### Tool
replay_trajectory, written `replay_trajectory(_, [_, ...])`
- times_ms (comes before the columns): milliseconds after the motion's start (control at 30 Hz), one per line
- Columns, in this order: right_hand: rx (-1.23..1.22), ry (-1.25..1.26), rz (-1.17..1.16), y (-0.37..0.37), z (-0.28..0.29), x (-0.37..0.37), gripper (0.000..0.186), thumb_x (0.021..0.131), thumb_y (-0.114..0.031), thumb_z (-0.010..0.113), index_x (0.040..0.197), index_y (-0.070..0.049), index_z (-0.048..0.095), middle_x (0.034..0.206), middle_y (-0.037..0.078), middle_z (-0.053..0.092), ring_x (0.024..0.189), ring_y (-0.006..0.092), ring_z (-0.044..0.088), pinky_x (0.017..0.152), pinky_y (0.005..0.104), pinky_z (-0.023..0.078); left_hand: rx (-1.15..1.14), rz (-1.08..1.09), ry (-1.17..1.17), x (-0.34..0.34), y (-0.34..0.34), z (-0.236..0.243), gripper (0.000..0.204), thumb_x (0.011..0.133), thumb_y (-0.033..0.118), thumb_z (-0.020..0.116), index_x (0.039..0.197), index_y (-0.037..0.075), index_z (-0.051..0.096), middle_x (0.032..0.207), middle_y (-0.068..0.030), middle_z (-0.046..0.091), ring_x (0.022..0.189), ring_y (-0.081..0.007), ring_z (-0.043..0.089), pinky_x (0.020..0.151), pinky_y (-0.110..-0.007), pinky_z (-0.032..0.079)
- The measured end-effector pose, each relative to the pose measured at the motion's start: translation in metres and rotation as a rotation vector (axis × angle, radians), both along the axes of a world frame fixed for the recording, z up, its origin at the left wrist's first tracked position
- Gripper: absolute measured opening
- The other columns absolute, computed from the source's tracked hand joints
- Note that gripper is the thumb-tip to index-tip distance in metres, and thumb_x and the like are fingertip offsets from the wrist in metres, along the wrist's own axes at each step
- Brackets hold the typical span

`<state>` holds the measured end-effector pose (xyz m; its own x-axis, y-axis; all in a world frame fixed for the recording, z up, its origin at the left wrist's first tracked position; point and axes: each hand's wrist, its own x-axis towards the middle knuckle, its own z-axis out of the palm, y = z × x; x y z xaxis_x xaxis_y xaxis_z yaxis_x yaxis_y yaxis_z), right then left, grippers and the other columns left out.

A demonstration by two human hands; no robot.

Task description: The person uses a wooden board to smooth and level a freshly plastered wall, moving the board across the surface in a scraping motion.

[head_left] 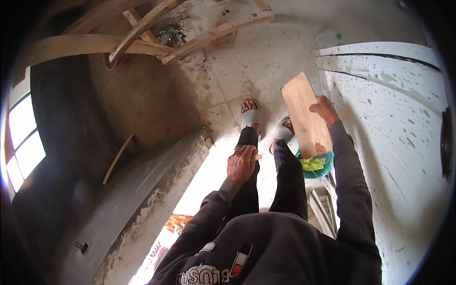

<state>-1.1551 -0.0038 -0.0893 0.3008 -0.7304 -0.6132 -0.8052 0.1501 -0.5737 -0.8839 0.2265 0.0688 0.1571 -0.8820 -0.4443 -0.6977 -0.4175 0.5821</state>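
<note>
My right hand (327, 111) grips a flat wooden board (304, 114) by its right edge, with the thumb on the face. The board is tilted, and its lower end overlaps a teal bucket (319, 174); whether they touch I cannot tell. Yellow-green material, perhaps cloth, (312, 164) shows inside the bucket. In front of my left leg, my left hand (241, 164) is closed around a short yellowish wooden piece (257, 157). Only its ends stick out past the fingers, so its full shape is hidden.
A white, paint-spattered panel (389, 118) stands along the right side. Pale metal legs (324, 211) lie below the bucket. Curved-looking timbers (218, 35) cross the floor at the far left. A clear plastic bottle (327, 39) lies far right. A low ledge (156, 194) runs along my left.
</note>
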Motion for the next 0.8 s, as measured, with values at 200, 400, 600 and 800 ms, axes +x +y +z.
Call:
replay_trajectory(200, [0.676, -0.565, -0.61, 0.05, 0.095, -0.014, 0.038, 0.079, -0.016, 0.062, 0.11, 0.007, 0.06, 0.102, 0.018, 0.064, 0.086, 0.0272, 0.065, 0.078, 0.0367, 0.051, 0.03, 0.246, 0.103, -0.01, 0.025, 0.004, 0.017, 0.089, 0.023, 0.059, 0.096, 0.007, 0.06, 0.085, -0.0122, 0.068, 0.076, -0.0334, 0.066, 0.067, -0.042, 0.05])
replay_trajectory(400, [0.782, -0.502, -0.841, 0.112, 0.037, -0.043, 0.047, 0.085, -0.027, 0.064, 0.121, 0.003, 0.055, 0.114, 0.019, 0.063, 0.1, 0.0313, 0.062, 0.088, 0.0419, 0.05, 0.224, 0.776, 1.083, -0.022, 0.011, 0.072, 0.053, 0.097, 0.05, 0.047, 0.103, -0.001, 0.062, 0.074, -0.006, 0.066, 0.048, -0.0017, 0.036, 0.044, -0.019, 0.028])
replay_trajectory(600, [1.019, -0.677, -0.817, 0.12, 0.043, -0.027, 0.053, 0.085, -0.028, 0.063, 0.127, 0.002, 0.051, 0.12, 0.018, 0.061, 0.106, 0.0344, 0.06, 0.095, 0.0451, 0.047, 0.165, 0.708, 1.168, -0.013, 0.007, 0.138, 0.044, 0.095, 0.044, 0.055, 0.101, 0.001, 0.062, 0.063, 0.002, 0.052, 0.045, -0.0025, 0.032, 0.041, -0.021, 0.024])
replay_trajectory(800, [1.035, -0.658, -0.711, 0.102, 0.112, 0.02, 0.049, 0.09, -0.029, 0.057, 0.127, 0.001, 0.051, 0.123, 0.017, 0.06, 0.108, 0.0334, 0.06, 0.097, 0.0435, 0.046, 0.232, 0.797, 1.175, -0.004, 0.026, 0.161, 0.034, 0.079, 0.008, 0.069, 0.11, -0.003, 0.059, 0.068, -0.003, 0.06, 0.044, -0.004, 0.042, 0.037, -0.02, 0.028])
